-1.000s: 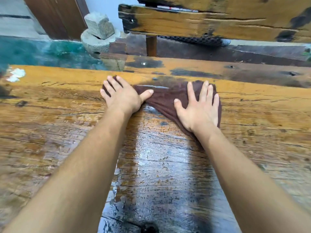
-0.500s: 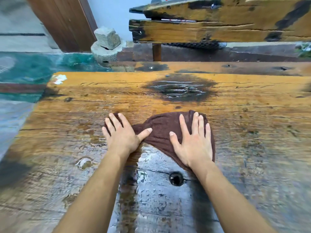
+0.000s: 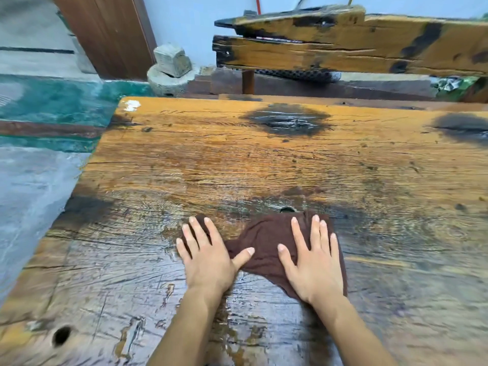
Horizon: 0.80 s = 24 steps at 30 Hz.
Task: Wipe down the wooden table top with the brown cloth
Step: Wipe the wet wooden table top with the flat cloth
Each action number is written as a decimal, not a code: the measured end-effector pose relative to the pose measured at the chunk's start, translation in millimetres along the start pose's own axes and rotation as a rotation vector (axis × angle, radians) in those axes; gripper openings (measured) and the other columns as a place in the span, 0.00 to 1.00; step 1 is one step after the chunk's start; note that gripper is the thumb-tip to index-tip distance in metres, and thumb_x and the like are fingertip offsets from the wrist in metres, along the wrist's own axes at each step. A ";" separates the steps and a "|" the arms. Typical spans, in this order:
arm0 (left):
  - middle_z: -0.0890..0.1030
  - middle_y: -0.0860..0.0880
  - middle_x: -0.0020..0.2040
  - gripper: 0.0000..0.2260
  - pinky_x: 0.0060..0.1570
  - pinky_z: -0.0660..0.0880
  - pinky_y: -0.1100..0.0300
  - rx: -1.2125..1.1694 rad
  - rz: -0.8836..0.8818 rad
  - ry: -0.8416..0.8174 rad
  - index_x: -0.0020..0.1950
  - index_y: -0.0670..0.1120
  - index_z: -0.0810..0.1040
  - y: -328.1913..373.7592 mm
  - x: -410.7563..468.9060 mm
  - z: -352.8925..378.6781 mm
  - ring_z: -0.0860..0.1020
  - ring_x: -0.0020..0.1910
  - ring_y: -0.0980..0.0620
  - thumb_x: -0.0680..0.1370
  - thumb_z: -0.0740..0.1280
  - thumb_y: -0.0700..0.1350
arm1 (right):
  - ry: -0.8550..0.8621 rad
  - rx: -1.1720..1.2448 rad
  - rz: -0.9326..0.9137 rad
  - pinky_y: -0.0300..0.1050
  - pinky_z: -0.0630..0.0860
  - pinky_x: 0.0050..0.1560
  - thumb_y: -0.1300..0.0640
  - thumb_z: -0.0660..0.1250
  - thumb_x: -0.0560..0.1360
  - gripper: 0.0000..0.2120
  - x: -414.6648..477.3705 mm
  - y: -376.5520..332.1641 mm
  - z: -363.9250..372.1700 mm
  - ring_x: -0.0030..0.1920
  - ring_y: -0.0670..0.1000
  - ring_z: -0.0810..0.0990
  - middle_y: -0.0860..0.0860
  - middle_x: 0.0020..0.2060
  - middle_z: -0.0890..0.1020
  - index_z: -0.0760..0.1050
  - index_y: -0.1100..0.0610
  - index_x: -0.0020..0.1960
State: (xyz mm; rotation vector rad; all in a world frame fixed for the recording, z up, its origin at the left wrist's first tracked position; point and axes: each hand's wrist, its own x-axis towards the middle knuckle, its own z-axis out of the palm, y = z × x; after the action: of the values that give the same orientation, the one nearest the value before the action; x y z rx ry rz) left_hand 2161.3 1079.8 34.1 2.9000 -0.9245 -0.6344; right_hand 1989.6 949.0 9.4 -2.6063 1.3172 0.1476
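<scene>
A person's two bare hands lie flat on a brown cloth (image 3: pixel 264 241) on a worn wooden surface (image 3: pixel 237 159). The cloth sits toward 6 o'clock in the view, on the near half of the surface. The left hand (image 3: pixel 208 260) presses the cloth's 9 o'clock end, with the thumb angled toward 2 o'clock. The right hand (image 3: pixel 314 265) covers its 3 o'clock side. On both hands the fingers (image 3: pixel 299 233) are straight and spread, pressing down and not curled round the fabric.

A small hole (image 3: pixel 287 209) in the wood lies at the cloth's 12 o'clock edge. The boards around the wrists look glossy. A dark knot patch (image 3: pixel 286 122) marks the surface at 12 o'clock, near its far edge, and a second hole (image 3: pixel 61 336) lies at 7 o'clock.

Beyond the surface, weathered planks (image 3: pixel 343 56) are stacked at 1 o'clock. At 11 o'clock a stone block (image 3: pixel 173 60) sits near a brown door (image 3: pixel 105 35), with a green floor (image 3: pixel 52 107) at 10 o'clock.
</scene>
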 end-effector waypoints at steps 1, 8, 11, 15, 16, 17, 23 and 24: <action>0.35 0.35 0.83 0.61 0.80 0.38 0.38 -0.009 0.000 -0.005 0.83 0.42 0.34 -5.0 -10.6 4.0 0.35 0.82 0.36 0.67 0.45 0.84 | 0.004 0.005 0.002 0.56 0.34 0.81 0.28 0.33 0.77 0.38 -11.6 -0.5 3.5 0.84 0.57 0.35 0.58 0.84 0.37 0.37 0.42 0.84; 0.35 0.36 0.83 0.63 0.79 0.37 0.40 -0.034 -0.052 0.006 0.83 0.42 0.33 -51.7 -102.8 31.7 0.36 0.83 0.36 0.59 0.32 0.83 | 0.041 0.008 -0.046 0.60 0.46 0.81 0.31 0.44 0.83 0.36 -113.0 -5.6 27.7 0.84 0.61 0.48 0.61 0.84 0.51 0.53 0.47 0.85; 0.46 0.33 0.84 0.62 0.79 0.43 0.39 -0.046 -0.063 -0.011 0.84 0.39 0.45 -64.8 -140.1 47.9 0.47 0.83 0.33 0.66 0.37 0.84 | 0.058 0.006 -0.075 0.62 0.51 0.80 0.32 0.48 0.83 0.35 -151.3 -5.1 32.5 0.83 0.63 0.54 0.63 0.83 0.55 0.57 0.49 0.84; 0.64 0.30 0.79 0.57 0.73 0.54 0.36 -0.118 -0.063 0.009 0.80 0.35 0.64 -80.5 -174.9 76.3 0.65 0.76 0.29 0.71 0.46 0.83 | 0.074 0.034 -0.103 0.63 0.57 0.78 0.34 0.53 0.81 0.35 -191.7 -3.4 37.1 0.82 0.64 0.60 0.63 0.82 0.59 0.63 0.50 0.83; 0.64 0.30 0.79 0.57 0.73 0.56 0.36 -0.130 -0.076 0.009 0.80 0.36 0.63 -82.6 -184.2 83.3 0.66 0.76 0.29 0.71 0.47 0.83 | 0.083 0.040 -0.099 0.63 0.58 0.77 0.34 0.51 0.82 0.34 -202.1 -3.2 38.7 0.81 0.63 0.62 0.64 0.82 0.61 0.65 0.51 0.82; 0.64 0.30 0.79 0.57 0.73 0.57 0.36 -0.139 -0.086 0.017 0.79 0.36 0.64 -84.3 -194.9 85.0 0.66 0.76 0.30 0.71 0.47 0.83 | 0.088 0.057 -0.094 0.63 0.60 0.77 0.33 0.49 0.82 0.34 -212.8 -4.2 38.2 0.80 0.63 0.63 0.64 0.81 0.62 0.67 0.51 0.81; 0.67 0.29 0.77 0.57 0.71 0.63 0.34 -0.185 -0.104 0.059 0.78 0.35 0.66 -82.9 -225.3 92.5 0.70 0.72 0.29 0.70 0.47 0.83 | 0.130 0.072 -0.093 0.62 0.59 0.76 0.32 0.47 0.81 0.36 -239.3 -4.7 43.7 0.78 0.62 0.65 0.64 0.78 0.68 0.69 0.51 0.78; 0.67 0.29 0.77 0.57 0.70 0.64 0.34 -0.190 -0.096 0.060 0.77 0.34 0.66 -82.0 -228.3 92.8 0.70 0.72 0.29 0.71 0.47 0.83 | 0.140 0.064 -0.096 0.61 0.57 0.77 0.32 0.47 0.80 0.35 -239.4 -3.3 43.6 0.78 0.62 0.64 0.64 0.77 0.69 0.68 0.50 0.79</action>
State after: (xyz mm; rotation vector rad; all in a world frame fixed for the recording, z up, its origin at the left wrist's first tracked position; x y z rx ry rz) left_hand 2001.1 1283.9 21.3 2.7895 -0.6807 -0.6019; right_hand 1850.4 1148.6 12.1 -2.6596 1.2151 -0.0926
